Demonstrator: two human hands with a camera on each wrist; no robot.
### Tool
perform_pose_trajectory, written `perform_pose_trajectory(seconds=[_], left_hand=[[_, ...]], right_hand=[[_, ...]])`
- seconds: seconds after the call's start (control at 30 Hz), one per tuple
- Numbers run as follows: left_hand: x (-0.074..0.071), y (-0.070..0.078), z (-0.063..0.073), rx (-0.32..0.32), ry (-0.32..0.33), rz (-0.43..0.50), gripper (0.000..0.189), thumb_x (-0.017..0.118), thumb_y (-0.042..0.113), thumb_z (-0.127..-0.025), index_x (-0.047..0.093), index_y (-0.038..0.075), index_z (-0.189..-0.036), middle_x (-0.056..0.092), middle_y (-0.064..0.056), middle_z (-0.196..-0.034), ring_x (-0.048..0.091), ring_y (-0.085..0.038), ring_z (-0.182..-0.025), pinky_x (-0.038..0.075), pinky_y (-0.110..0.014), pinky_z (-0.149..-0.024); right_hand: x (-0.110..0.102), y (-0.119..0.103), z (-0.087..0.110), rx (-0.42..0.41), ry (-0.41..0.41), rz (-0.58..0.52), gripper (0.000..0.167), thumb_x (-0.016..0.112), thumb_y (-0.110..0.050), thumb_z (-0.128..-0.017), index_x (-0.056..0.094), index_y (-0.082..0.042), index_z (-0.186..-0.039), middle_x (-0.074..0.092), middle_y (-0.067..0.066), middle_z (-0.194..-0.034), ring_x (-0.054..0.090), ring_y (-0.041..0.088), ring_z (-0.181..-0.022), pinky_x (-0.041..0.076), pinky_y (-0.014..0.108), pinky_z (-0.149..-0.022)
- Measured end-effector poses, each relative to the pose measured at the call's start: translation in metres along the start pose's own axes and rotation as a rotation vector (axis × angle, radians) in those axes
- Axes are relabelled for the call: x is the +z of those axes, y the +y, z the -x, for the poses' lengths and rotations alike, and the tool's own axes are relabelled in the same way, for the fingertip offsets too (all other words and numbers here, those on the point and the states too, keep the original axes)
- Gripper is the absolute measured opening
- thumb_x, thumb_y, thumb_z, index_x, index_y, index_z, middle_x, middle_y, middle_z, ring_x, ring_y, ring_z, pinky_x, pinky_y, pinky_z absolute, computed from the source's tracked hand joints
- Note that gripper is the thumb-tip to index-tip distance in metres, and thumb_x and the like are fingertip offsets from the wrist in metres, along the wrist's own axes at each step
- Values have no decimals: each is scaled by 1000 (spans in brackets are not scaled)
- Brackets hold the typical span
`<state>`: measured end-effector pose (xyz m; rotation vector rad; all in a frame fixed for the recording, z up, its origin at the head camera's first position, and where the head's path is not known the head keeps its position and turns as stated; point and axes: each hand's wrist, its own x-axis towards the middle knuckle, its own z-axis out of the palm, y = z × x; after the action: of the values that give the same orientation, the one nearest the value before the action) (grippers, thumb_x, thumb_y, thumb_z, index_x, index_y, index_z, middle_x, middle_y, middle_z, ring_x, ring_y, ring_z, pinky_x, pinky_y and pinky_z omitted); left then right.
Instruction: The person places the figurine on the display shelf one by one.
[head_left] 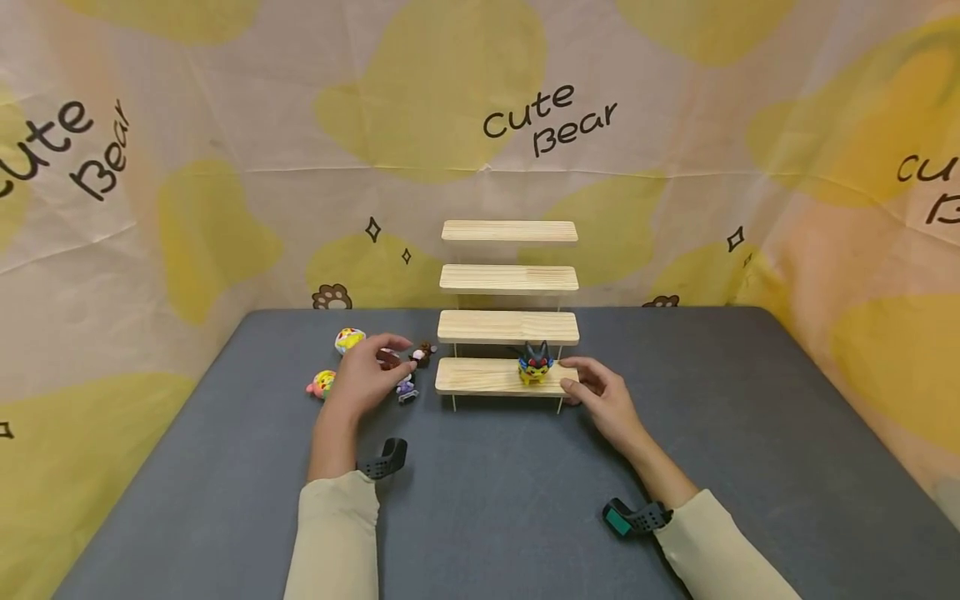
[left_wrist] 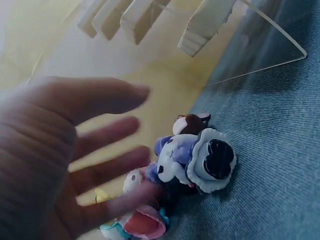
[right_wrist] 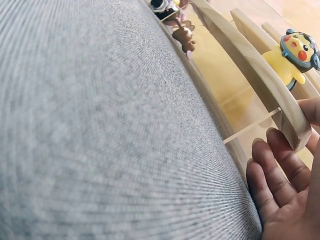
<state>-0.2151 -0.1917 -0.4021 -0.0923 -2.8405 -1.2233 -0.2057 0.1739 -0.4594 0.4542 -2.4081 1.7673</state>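
Note:
A four-step display shelf (head_left: pixel 480 383), with pale wooden boards on clear supports, stands mid-table. On its lowest board, right of centre, sits a yellow figurine (head_left: pixel 534 364) with a dark, eared hood. My right hand (head_left: pixel 600 400) grips the right end of that board, thumb above and fingers beneath. My left hand (head_left: pixel 367 371) hovers with spread, relaxed fingers over a cluster of small figurines left of the shelf, holding nothing. Nearest it are a purple-and-white figurine (left_wrist: pixel 172 162) with a frilly base and a brown figurine (head_left: pixel 422 354). A pink-and-white figurine (left_wrist: pixel 144 220) is partly behind its fingers.
Further left on the grey table (head_left: pixel 495 500) lie a yellow-and-white figurine (head_left: pixel 349 339) and a pink-and-yellow figurine (head_left: pixel 322 384). A patterned cloth backdrop (head_left: pixel 465 92) rises behind the table's back edge. The three upper boards (head_left: pixel 510 279) hold no figurines.

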Motion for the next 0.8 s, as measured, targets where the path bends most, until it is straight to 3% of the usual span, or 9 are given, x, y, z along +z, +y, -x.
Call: perform_pose_trajectory(seconds=[0.13, 0.23, 0.5, 0.8], left_hand=[[-1, -4, 0, 6, -95, -5, 46, 75, 25, -90, 63, 8, -132, 66, -15, -132, 62, -35, -122, 50, -52, -104], [-1, -6, 0, 27, -130, 11, 48, 74, 21, -90, 62, 6, -134, 64, -17, -134, 60, -37, -126, 48, -53, -107], [-2, -9, 0, 48, -148, 60, 48, 74, 12, -89, 61, 2, -134, 64, -21, -134, 58, -37, -128, 44, -53, -111], [2, -12, -2, 47, -135, 44, 52, 81, 13, -84, 63, 3, -132, 67, -18, -130, 61, -34, -123, 46, -52, -109]], right_hand=[[0, 1, -1, 6, -1, -2, 32, 64, -15, -100, 63, -3, -129, 66, 22, -96, 66, 6, -76, 58, 26, -72], [1, 1, -1, 6, -2, -4, 32, 64, -15, -100, 63, -3, -129, 66, 22, -96, 66, 6, -76, 57, 26, -72], [0, 0, -1, 8, 2, -3, 32, 64, -15, -100, 63, -3, -129, 66, 21, -94, 65, 6, -76, 57, 26, -72], [-1, -2, 0, 11, 3, -12, 32, 64, -14, -100, 63, -2, -129, 66, 23, -96, 65, 5, -75, 57, 25, -71]])
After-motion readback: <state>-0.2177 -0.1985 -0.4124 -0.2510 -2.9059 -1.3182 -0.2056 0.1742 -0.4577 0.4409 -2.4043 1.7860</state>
